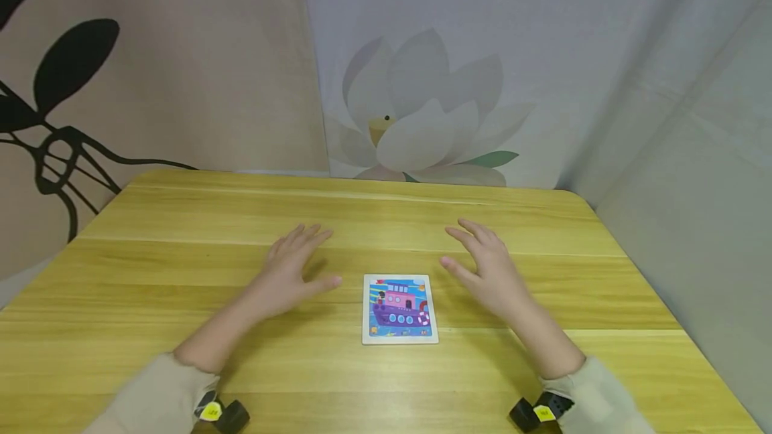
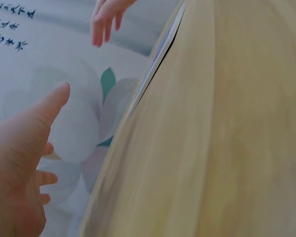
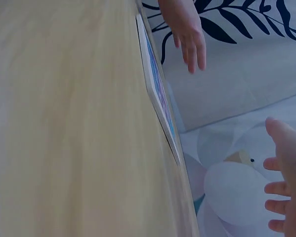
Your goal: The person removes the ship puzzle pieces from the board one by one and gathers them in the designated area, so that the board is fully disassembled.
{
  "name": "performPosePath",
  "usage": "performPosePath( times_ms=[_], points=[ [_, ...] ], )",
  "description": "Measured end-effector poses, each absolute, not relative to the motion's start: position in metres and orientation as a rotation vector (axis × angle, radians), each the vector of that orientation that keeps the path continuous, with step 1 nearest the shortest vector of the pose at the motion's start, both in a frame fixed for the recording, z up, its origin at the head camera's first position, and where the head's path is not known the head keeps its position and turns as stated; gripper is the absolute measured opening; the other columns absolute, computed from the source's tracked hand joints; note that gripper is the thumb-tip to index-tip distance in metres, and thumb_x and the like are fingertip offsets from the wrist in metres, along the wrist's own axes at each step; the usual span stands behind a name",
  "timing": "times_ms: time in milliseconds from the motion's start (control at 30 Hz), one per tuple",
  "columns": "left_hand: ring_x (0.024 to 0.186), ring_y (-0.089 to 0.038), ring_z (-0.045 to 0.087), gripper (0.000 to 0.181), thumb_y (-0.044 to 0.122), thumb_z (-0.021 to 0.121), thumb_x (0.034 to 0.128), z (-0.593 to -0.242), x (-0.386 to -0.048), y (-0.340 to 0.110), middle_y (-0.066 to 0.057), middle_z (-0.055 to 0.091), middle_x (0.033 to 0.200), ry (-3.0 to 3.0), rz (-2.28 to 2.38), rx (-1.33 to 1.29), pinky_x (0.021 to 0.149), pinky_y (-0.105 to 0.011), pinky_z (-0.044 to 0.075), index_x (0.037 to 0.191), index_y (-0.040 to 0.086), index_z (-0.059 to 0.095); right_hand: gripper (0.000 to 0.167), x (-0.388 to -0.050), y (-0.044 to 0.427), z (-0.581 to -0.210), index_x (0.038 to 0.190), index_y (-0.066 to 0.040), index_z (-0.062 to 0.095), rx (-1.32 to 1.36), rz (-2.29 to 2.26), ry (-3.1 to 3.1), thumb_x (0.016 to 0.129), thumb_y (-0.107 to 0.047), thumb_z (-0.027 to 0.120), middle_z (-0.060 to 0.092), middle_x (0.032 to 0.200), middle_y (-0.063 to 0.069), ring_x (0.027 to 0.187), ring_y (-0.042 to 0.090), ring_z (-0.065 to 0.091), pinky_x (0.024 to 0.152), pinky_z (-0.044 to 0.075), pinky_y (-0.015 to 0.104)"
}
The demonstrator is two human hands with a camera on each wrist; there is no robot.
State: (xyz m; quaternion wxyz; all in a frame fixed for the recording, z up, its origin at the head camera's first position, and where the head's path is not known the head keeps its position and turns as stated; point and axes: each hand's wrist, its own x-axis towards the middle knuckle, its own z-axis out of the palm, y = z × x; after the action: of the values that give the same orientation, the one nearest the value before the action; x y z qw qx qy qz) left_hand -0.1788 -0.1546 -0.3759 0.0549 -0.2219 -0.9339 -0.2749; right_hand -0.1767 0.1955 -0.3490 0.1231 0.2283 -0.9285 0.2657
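Observation:
A square picture board (image 1: 401, 309) with a white border lies flat on the wooden table, showing a purple and pink boat on blue. To its left, my left hand (image 1: 291, 276) hovers above the tabletop with fingers spread and nothing held. On the other side my right hand (image 1: 490, 270) is raised likewise, thumb apart from loosely bent fingers. Neither hand touches the board. In the left wrist view the board (image 2: 160, 54) appears edge-on; the right wrist view also has the board (image 3: 157, 86) at a steep slant.
The wooden table (image 1: 211, 206) reaches back to a curtain (image 1: 241, 65) printed with leaves and a large pale flower. Another curtain (image 1: 693, 153) hangs along the right side. Each wrist wears a small dark camera on a strap.

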Motion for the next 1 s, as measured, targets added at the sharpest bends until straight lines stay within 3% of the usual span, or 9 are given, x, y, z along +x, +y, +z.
performPosePath(
  times_ms=[633,1000],
  points=[
    [0.142,-0.040,0.011,0.103,0.067,0.071,0.0698,-0.389,-0.170,-0.121,-0.015,0.022,0.155,-2.931,-0.933,-0.816,0.106,-0.066,0.005,0.149,0.011,0.035,0.049,-0.177,0.149,-0.365,0.130,-0.009,0.058,0.794,0.921,-2.715,0.090,-0.035,0.067,0.050,0.135,0.012,0.126,0.027,0.042,0.102,0.037,0.051],
    [0.142,-0.039,0.008,0.113,0.071,0.072,0.0638,-0.394,-0.167,-0.117,-0.018,0.018,0.155,-2.988,-0.882,-0.901,0.107,-0.064,0.005,0.150,0.010,0.032,0.048,-0.179,0.135,-0.375,0.125,-0.011,0.062,0.840,0.912,-2.792,0.085,-0.036,0.072,0.056,0.124,0.002,0.116,0.021,0.049,0.097,0.043,0.041]
  ],
)
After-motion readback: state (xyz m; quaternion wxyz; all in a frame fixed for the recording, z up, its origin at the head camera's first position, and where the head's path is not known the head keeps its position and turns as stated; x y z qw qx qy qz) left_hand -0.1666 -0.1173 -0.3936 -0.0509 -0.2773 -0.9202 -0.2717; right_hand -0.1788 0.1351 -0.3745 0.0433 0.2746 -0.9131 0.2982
